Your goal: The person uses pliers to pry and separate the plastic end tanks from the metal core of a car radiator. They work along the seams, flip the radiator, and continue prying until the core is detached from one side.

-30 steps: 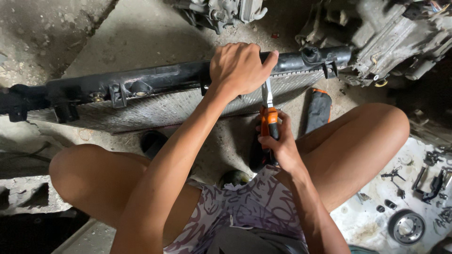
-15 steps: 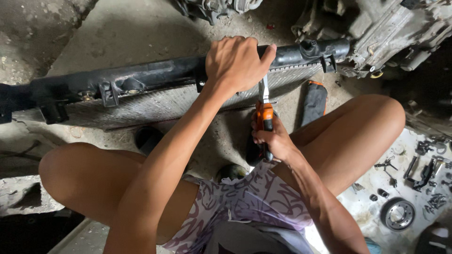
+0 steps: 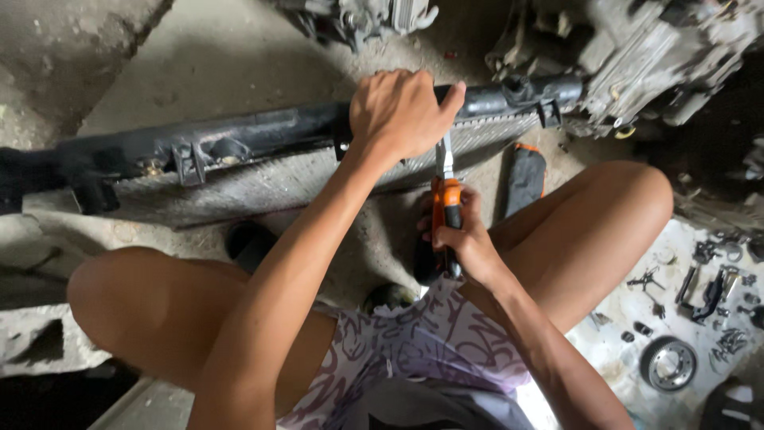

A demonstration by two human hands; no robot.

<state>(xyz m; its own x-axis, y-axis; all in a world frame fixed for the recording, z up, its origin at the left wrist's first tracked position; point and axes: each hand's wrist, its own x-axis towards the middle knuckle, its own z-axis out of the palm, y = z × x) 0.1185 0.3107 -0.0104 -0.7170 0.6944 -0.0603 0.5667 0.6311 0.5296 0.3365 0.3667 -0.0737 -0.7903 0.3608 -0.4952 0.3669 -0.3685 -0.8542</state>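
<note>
Crouched over a radiator (image 3: 263,179) lying flat on the concrete floor (image 3: 239,72), knees spread to either side. Left hand (image 3: 402,111) laid over the black plastic tank (image 3: 255,139) along the radiator's far edge, fingers (image 3: 450,99) curled down over the rim and clenched on it. Right hand (image 3: 461,239) wrapped tight around the orange-and-black handles of a pair of pliers (image 3: 447,199), held upright between the knees. Metal tips of the pliers pointing up toward the seam where tank meets finned core, just under the left hand's thumb; probably biting on the crimped edge there, though the contact itself hidden behind the hand. Black-and-orange glove or pouch (image 3: 525,175) lying on the floor just beside the right knee. Engine and gearbox parts (image 3: 652,56) beyond the radiator's right end. Small tools, bolts and a round pulley (image 3: 667,362) scattered on a pale sheet at right. Grey concrete block (image 3: 40,342) at the lower left.
</note>
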